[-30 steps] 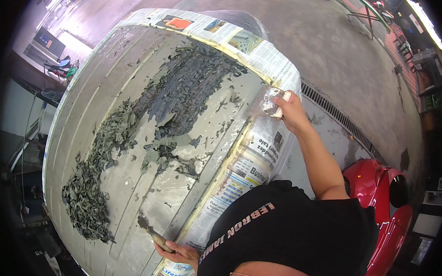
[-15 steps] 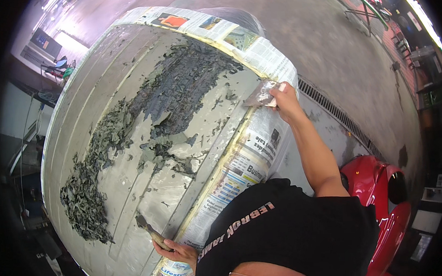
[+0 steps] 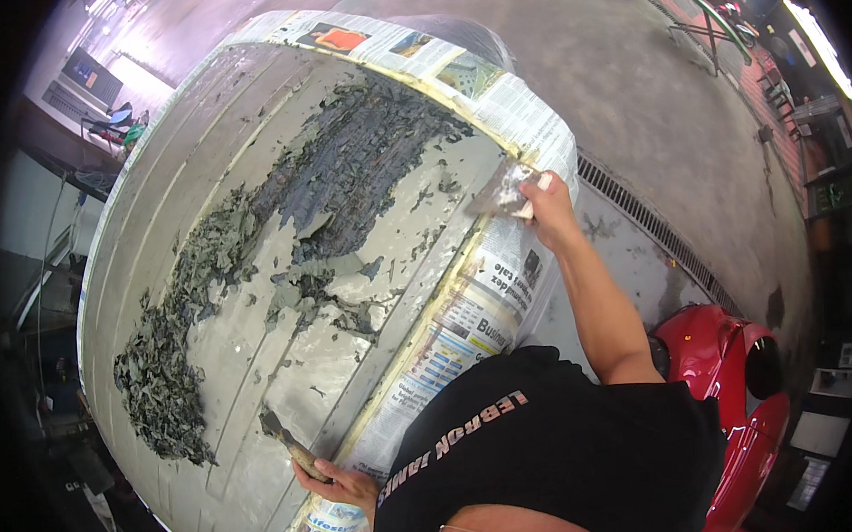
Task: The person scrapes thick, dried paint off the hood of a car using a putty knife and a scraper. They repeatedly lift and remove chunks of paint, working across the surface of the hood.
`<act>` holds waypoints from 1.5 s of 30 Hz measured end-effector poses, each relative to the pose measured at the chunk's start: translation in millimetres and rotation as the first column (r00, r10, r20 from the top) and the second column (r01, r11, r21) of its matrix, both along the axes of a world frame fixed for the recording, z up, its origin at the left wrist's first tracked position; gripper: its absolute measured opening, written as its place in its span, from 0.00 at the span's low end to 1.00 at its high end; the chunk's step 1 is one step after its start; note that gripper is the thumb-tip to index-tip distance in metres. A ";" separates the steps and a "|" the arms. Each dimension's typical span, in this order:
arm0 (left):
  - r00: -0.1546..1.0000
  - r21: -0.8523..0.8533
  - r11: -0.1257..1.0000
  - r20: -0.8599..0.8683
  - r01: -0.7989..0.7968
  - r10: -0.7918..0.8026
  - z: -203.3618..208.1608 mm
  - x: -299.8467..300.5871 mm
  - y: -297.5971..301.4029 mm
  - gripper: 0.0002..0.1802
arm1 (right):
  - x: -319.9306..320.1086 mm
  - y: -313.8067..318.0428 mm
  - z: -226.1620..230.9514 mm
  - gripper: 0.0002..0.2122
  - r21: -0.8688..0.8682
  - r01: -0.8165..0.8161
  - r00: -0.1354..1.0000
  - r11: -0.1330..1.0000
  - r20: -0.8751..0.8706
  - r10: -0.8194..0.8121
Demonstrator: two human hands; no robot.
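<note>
In front of me lies a vehicle's ridged, grey-green roof point(image 3: 278, 363). Dark, wrinkled flakes of loosened paint point(image 3: 337, 184) spread over it in a broad band, with a thick heap at the left. My right hand point(image 3: 552, 211) is closed round the pale handle of a wide, flat scraper point(image 3: 501, 192). Its blade is over the roof's right edge, by the taped newspaper. Nearer to me, my left hand point(image 3: 345, 486) wraps round the worn wooden handle of what looks like a paintbrush point(image 3: 301, 455), its dark end pointing away over the roof.
Newspaper sheets point(image 3: 480, 306) and yellowish masking tape point(image 3: 393, 391) border the roof on its far and right sides. A red, glossy vehicle point(image 3: 750, 394) stands at the lower right. A floor drain grate point(image 3: 652, 226) runs beyond my right arm. A green-topped stand point(image 3: 715, 25) is farther off.
My right hand and the scraper have shifted slightly toward me along the roof's right edge. My left hand and the paintbrush have stayed nearly still.
</note>
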State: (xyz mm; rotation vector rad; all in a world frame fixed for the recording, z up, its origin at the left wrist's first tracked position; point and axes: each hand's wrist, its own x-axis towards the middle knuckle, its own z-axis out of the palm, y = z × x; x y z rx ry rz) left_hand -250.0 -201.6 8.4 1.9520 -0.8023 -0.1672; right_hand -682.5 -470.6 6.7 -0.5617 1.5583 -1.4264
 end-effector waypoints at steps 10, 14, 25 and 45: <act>0.995 0.040 0.998 0.084 -0.056 0.053 1.0 -0.6 -0.7 0.33 | 14.9 3.8 4.0 0.12 0.003 0.003 1.000 1.000 0.030 -0.004; 0.999 0.018 0.999 0.039 -0.031 0.030 2.7 -2.8 -1.8 0.33 | 2.9 0.1 -2.1 0.12 -0.029 0.037 0.999 0.999 0.029 -0.036; 0.999 0.032 0.999 0.041 -0.032 0.031 1.8 -2.2 -2.8 0.33 | -1.1 -24.0 7.9 0.12 0.007 -0.027 0.999 1.000 0.030 0.026; 0.997 -0.073 0.997 -0.076 -0.017 0.011 -11.0 6.3 3.8 0.34 | 18.7 -46.1 6.3 0.20 -0.177 -0.197 0.978 0.964 0.040 0.207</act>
